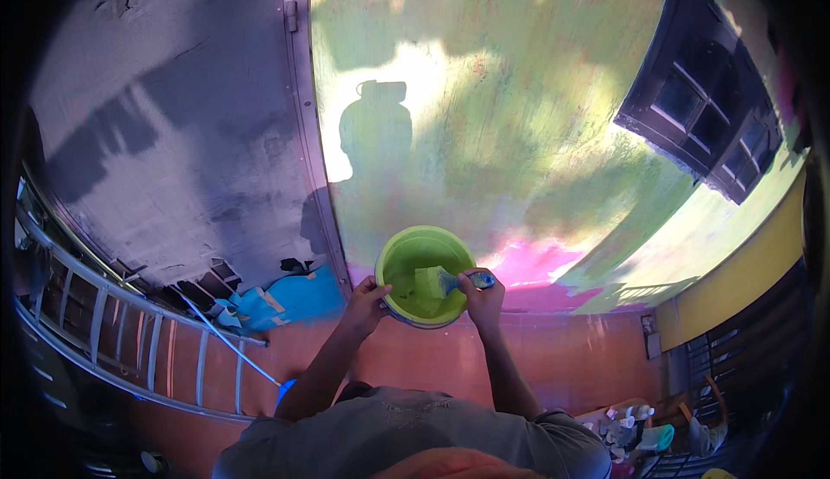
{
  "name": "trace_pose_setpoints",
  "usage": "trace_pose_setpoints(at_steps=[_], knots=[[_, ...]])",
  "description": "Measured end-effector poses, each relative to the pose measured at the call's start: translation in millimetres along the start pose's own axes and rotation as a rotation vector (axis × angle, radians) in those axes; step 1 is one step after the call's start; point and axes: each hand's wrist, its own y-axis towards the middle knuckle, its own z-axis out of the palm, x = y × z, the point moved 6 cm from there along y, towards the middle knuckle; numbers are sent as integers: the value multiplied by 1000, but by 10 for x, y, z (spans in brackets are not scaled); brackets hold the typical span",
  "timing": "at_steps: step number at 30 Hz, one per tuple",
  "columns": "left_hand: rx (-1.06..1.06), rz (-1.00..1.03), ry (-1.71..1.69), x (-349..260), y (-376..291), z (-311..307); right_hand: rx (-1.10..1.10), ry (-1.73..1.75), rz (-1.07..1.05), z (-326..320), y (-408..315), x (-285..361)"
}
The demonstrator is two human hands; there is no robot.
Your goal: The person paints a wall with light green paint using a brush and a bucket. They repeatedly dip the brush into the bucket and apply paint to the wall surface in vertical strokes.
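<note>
A round bucket (393, 245) coated inside with light green paint is held up before my chest. My left hand (367, 304) grips its left rim, the thumb over the edge. In my right hand (483, 296) is the handle of a paintbrush (447, 280); the hand is against the bucket's right rim. The brush's bristles, covered in green, lie over the inside of the bucket; whether they touch the paint cannot be told. Ahead stands a wall (480, 129) with streaky green paint and a pink patch (532, 265) low down.
An aluminium ladder (153, 352) lies at the left, near a blue-handled tool (227, 338) and a torn blue sheet (298, 297). Left of the green wall is a grey panel (168, 155). A dark-framed window (690, 103) is upper right. Bottles (642, 412) and containers crowd a table lower right.
</note>
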Motion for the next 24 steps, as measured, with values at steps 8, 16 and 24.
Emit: trace_pose_setpoints(at_steps=[8,16,24], knots=[[55,-54,0,-743,693,-360,-298,628,293,123,326,-312],[122,-112,33,-1294,1141,-602,-425,808,342,573,417,-478],[110,-218,90,-1360,1376,-785,-419,812,-79,393,1394,1255]])
